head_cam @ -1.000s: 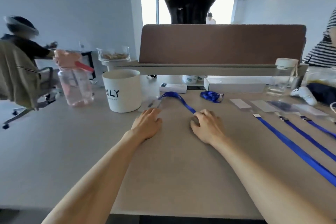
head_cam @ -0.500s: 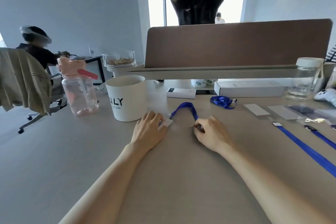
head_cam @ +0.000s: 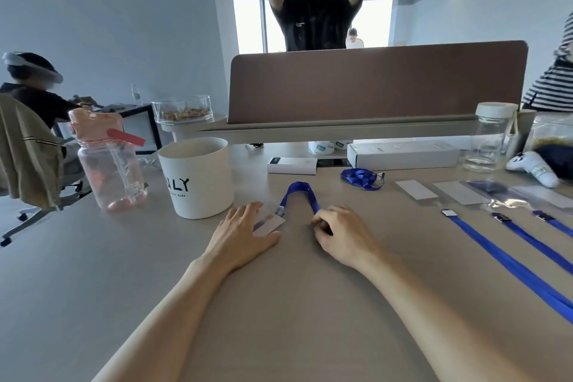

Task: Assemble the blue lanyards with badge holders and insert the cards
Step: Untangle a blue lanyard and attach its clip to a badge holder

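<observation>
A person's left hand [head_cam: 245, 234] lies flat, fingers straight, on a card-filled badge holder [head_cam: 271, 223] at one end of a blue lanyard [head_cam: 299, 192]. The strap arches over the table [head_cam: 294, 304] to the right hand [head_cam: 344, 234], whose curled fingers pinch it. A white cup [head_cam: 198, 177] nearby reads "ULY"; the smaller print below is illegible.

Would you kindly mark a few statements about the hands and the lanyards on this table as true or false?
1. The left hand rests flat on the badge holder. True.
2. The right hand lies open and holds nothing. False: it pinches the blue lanyard.
3. The white cup stands right of that lanyard. False: it stands to its left.
4. Three spare lanyards lie stretched out on the right. True.
</observation>
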The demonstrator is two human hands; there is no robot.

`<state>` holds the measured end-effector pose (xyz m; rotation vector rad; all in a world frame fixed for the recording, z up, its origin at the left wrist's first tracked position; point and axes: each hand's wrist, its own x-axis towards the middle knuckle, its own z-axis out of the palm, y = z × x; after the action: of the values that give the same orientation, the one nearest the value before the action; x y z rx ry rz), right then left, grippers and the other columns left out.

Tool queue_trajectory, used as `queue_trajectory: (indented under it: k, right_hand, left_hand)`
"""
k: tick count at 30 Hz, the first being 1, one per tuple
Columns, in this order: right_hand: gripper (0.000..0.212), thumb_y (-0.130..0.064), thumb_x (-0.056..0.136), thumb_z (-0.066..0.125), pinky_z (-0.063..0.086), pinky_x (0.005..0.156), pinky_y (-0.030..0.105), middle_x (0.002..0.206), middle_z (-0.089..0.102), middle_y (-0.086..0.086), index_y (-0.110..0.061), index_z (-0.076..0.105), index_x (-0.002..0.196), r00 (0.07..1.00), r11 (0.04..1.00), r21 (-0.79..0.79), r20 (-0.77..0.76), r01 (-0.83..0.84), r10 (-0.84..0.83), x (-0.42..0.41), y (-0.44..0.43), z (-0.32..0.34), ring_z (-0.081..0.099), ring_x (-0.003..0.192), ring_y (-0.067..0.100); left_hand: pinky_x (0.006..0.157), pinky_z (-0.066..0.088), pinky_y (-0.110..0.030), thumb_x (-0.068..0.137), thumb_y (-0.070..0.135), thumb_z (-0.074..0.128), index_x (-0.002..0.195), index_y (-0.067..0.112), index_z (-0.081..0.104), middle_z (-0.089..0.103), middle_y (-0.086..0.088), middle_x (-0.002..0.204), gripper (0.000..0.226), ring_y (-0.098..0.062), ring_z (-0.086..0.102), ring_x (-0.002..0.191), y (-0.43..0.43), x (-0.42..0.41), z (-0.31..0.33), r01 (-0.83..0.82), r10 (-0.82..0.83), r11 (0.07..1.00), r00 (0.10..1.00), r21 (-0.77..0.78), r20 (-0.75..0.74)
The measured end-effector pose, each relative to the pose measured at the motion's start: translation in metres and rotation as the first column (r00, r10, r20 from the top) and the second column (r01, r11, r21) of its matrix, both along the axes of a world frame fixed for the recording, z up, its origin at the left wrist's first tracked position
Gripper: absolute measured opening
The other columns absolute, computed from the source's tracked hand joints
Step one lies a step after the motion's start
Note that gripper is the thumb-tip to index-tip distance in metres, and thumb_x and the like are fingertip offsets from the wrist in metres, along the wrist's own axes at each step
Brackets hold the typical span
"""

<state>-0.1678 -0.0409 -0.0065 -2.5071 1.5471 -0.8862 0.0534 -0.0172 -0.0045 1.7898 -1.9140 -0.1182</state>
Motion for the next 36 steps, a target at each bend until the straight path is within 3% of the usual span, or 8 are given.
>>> queue_trajectory:
  k: [4, 8, 15, 20, 25, 30, 36]
  right_hand:
    - [0.031, -0.025, 0.092, 0.055, 0.046, 0.088, 0.034, 0.114, 0.062, 0.0, -0.019, 0.062, 0.121, 1.0, 1.0, 0.002, -0.025, 0.015, -0.015, -0.001, -0.002, -0.002, 0.052, 0.111, 0.022]
    - [0.048, -0.024, 0.091, 0.056, 0.043, 0.096, 0.035, 0.129, 0.052, 0.0, -0.022, 0.049, 0.139, 0.999, 0.999, 0.037, -0.035, 0.018, -0.016, -0.003, -0.004, -0.004, 0.047, 0.12, 0.024]
    - [0.055, -0.02, 0.089, 0.058, 0.042, 0.098, 0.037, 0.132, 0.048, -0.001, -0.027, 0.045, 0.143, 0.998, 0.999, 0.003, -0.05, -0.045, 0.045, -0.004, -0.005, -0.006, 0.043, 0.123, 0.025]
    - [0.05, -0.025, 0.09, 0.063, 0.041, 0.099, 0.036, 0.131, 0.052, -0.002, -0.024, 0.051, 0.138, 0.992, 0.994, 0.041, 0.071, -0.104, 0.101, -0.006, -0.003, -0.002, 0.043, 0.122, 0.02]
    - [0.024, -0.027, 0.087, 0.067, 0.043, 0.094, 0.033, 0.122, 0.057, -0.006, -0.02, 0.066, 0.111, 0.982, 0.985, 0.073, 0.113, -0.159, 0.15, -0.005, -0.001, -0.002, 0.045, 0.116, 0.017]
    - [0.005, -0.021, 0.09, 0.064, 0.044, 0.087, 0.035, 0.11, 0.059, -0.005, -0.017, 0.064, 0.093, 0.98, 0.987, 0.04, 0.132, -0.158, 0.151, -0.003, 0.001, 0.001, 0.047, 0.107, 0.017]
    - [0.005, -0.019, 0.093, 0.061, 0.044, 0.084, 0.033, 0.105, 0.06, -0.005, -0.017, 0.066, 0.095, 0.978, 0.989, -0.02, 0.147, -0.144, 0.146, -0.003, -0.001, -0.001, 0.049, 0.103, 0.017]
  left_hand:
    - [0.094, 0.036, -0.022, 0.074, 0.05, 0.069, 0.133, 0.036, 0.037, 0.045, 0.015, 0.133, 0.069, -0.007, 0.044, 0.121, 0.008, -0.005, 0.003, 0.175, -0.176, 0.984, 0.982, -0.021, -0.062]
    - [0.094, 0.041, -0.023, 0.07, 0.053, 0.068, 0.127, 0.04, 0.035, 0.044, 0.021, 0.129, 0.068, -0.001, 0.047, 0.115, 0.014, -0.01, 0.004, 0.271, -0.274, 0.961, 0.96, -0.046, -0.062]
    - [0.088, 0.045, -0.027, 0.064, 0.057, 0.069, 0.121, 0.043, 0.035, 0.049, 0.022, 0.118, 0.068, -0.003, 0.051, 0.105, 0.018, -0.016, 0.009, 0.319, -0.32, 0.947, 0.946, -0.041, -0.052]
    - [0.096, 0.038, -0.024, 0.065, 0.051, 0.071, 0.125, 0.033, 0.041, 0.049, 0.023, 0.127, 0.07, 0.001, 0.046, 0.118, 0.018, -0.014, 0.009, 0.341, -0.346, 0.936, 0.936, -0.084, -0.066]
    - [0.102, 0.037, -0.03, 0.066, 0.048, 0.073, 0.12, 0.032, 0.04, 0.047, 0.025, 0.13, 0.065, 0.0, 0.045, 0.121, 0.017, -0.014, 0.008, 0.344, -0.352, 0.931, 0.935, -0.124, -0.051]
    - [0.101, 0.04, -0.033, 0.066, 0.048, 0.072, 0.12, 0.032, 0.039, 0.048, 0.021, 0.133, 0.065, -0.002, 0.047, 0.121, 0.015, -0.014, 0.008, 0.342, -0.352, 0.932, 0.934, -0.119, -0.069]
    - [0.099, 0.04, -0.029, 0.066, 0.05, 0.07, 0.121, 0.033, 0.039, 0.047, 0.021, 0.133, 0.065, 0.0, 0.046, 0.122, 0.015, -0.013, 0.007, 0.345, -0.354, 0.932, 0.931, -0.11, -0.087]
